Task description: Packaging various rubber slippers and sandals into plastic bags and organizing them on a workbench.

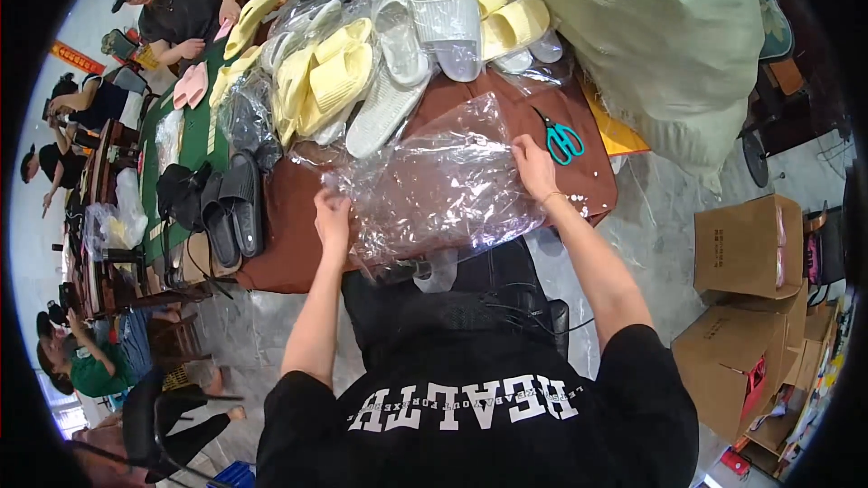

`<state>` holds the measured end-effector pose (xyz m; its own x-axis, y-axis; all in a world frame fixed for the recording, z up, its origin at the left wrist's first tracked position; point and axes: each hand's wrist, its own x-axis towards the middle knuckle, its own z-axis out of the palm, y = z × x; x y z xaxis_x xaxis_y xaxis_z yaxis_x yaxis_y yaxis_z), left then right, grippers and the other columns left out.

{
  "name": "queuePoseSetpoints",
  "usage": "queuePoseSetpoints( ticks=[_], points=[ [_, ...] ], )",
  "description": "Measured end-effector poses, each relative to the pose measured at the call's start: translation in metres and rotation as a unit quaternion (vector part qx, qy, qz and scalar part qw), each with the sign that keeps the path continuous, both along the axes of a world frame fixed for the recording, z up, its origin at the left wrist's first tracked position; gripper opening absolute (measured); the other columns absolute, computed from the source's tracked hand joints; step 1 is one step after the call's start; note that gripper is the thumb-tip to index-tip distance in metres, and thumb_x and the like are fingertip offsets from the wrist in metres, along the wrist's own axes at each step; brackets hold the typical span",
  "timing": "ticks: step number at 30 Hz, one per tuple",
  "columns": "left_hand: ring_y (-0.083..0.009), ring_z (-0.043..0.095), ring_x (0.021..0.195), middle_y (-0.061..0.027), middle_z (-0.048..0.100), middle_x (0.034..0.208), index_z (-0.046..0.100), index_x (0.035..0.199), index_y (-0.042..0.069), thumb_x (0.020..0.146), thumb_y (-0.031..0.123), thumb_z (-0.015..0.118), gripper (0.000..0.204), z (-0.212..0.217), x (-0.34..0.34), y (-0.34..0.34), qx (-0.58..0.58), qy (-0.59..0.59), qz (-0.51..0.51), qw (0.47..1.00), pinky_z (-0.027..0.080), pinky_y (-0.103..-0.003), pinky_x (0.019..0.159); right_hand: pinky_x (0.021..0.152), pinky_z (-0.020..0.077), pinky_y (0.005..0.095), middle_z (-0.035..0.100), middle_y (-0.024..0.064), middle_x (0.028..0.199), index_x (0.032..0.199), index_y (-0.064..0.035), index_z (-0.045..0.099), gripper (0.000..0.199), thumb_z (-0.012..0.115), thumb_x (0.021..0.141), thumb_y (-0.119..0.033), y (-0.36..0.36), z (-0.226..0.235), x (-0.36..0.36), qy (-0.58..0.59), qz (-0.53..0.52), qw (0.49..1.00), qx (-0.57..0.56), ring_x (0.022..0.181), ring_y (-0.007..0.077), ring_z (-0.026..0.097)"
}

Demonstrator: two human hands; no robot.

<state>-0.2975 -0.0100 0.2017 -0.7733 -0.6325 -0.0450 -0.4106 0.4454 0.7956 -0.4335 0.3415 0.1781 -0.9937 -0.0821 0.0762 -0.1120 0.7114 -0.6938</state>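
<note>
A clear plastic bag (pixel 438 190) is stretched between my two hands over the near edge of the brown-covered table. My left hand (pixel 333 217) pinches its left side, and my right hand (pixel 534 165) grips the right edge. No slipper shows inside the bag. Just beyond it lie bagged slippers: yellow ones (pixel 339 77), a white one (pixel 389 113) and a pale grey one (pixel 448 23). To the right of my right hand rest scissors (pixel 565 142) with teal handles. A pair of dark grey slippers (pixel 232 208) sits left of my left hand.
A large pale green sack (pixel 651 36) bulges at the back right. Cardboard boxes (pixel 749 246) stand on the floor at right. Pink slippers (pixel 191 86) lie on a green tabletop (pixel 212 68) at left, near a seated co-worker (pixel 185 14). Other people are farther left.
</note>
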Motion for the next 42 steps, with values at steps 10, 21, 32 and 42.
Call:
queuePoseSetpoints(
  ticks=[10,21,32,42],
  points=[
    [-0.0327,0.012,0.141,-0.0097,0.018,0.152,0.035,0.142,0.023,0.087,0.046,0.053,0.063,-0.036,-0.012,0.096,-0.336,-0.066,-0.329,0.880,0.007,-0.067,0.105,0.110,0.0184,0.0533,0.029,0.0096,0.148,0.136,-0.0222,0.044,0.050,0.053,0.089,-0.035,-0.043,-0.014,0.027,0.160,0.199,0.943,0.213,0.138,0.0347,0.019],
    [-0.0304,0.025,0.136,-0.0088,0.030,0.146,0.041,0.137,0.018,0.079,0.038,0.065,0.065,-0.026,-0.026,0.019,-0.337,-0.038,-0.384,0.859,0.017,-0.060,0.107,0.085,0.0410,0.0437,0.052,0.0172,0.107,0.106,-0.0061,0.055,0.032,0.066,0.080,-0.020,0.044,-0.012,-0.018,0.172,-0.105,0.964,0.173,0.101,0.0363,0.048],
    [-0.0312,0.033,0.131,-0.0116,0.038,0.140,0.049,0.129,0.014,0.078,0.034,0.067,0.058,-0.035,-0.031,0.044,-0.320,0.039,-0.353,0.878,0.025,-0.056,0.104,0.085,0.0435,0.0423,0.052,0.0170,0.110,0.101,-0.0022,0.056,0.028,0.067,0.079,-0.015,0.034,0.009,-0.070,0.169,0.012,0.964,0.207,0.100,0.0358,0.050],
    [-0.0377,0.038,0.121,-0.0189,0.042,0.131,0.048,0.125,0.004,0.080,0.011,0.064,0.048,0.003,-0.099,-0.025,-0.237,0.227,-0.038,0.944,0.031,-0.044,0.102,0.085,0.0423,0.0419,0.052,0.0146,0.112,0.102,-0.0067,0.060,0.024,0.061,0.079,-0.006,-0.071,0.038,0.005,0.214,0.268,0.937,0.074,0.101,0.0333,0.051]
  ],
)
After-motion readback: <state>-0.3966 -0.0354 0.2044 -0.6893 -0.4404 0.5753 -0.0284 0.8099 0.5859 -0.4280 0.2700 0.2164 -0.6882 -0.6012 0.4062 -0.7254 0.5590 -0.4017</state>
